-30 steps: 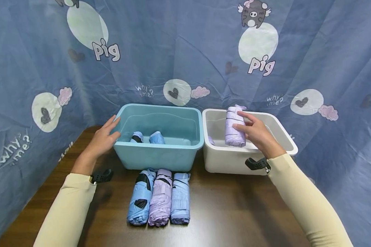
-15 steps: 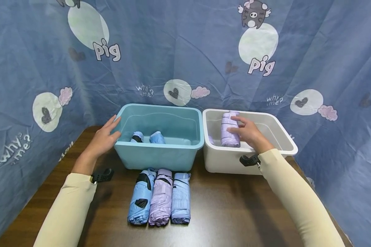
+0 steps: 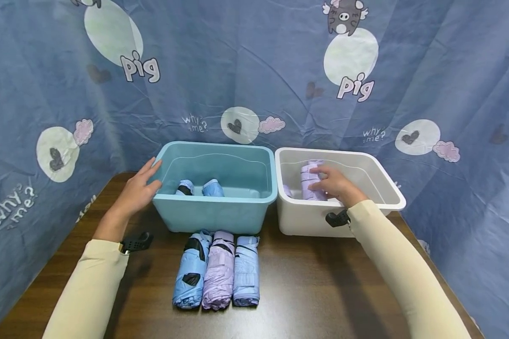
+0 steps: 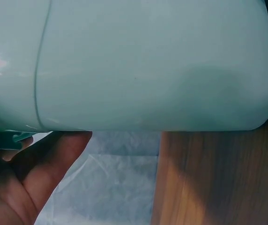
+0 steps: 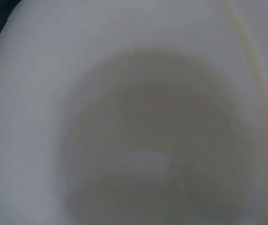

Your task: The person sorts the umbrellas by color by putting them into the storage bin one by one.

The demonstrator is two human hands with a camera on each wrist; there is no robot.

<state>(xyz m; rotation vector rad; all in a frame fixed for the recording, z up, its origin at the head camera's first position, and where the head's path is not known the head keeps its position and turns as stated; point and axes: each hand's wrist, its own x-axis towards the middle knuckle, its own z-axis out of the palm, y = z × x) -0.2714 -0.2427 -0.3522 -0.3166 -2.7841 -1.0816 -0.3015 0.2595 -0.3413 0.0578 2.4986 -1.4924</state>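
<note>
My right hand (image 3: 338, 184) reaches into the white bin (image 3: 303, 219) and holds a purple folded umbrella (image 3: 308, 179) between thumb and fingers. Beside it, near the bin's left wall, part of another purple folded umbrella (image 3: 287, 191) shows. The right wrist view is filled by the pale bin wall (image 5: 26, 122), with neither hand nor umbrella visible. My left hand (image 3: 131, 195) rests at the left rim of the teal bin (image 3: 212, 215), fingers extended. In the left wrist view its thumb (image 4: 59, 166) lies against the bin's side. Two blue folded umbrellas (image 3: 213, 188) lie inside the teal bin.
In front of the teal bin, three folded umbrellas lie side by side on the brown table (image 3: 297, 292): a blue one (image 3: 189, 278), a purple one (image 3: 218, 275) and a light blue one (image 3: 246, 275). A patterned blue curtain (image 3: 195, 84) hangs behind the bins.
My right hand has moved left and down, lowering the purple umbrella deeper into the white bin. The left hand keeps its place at the teal rim.
</note>
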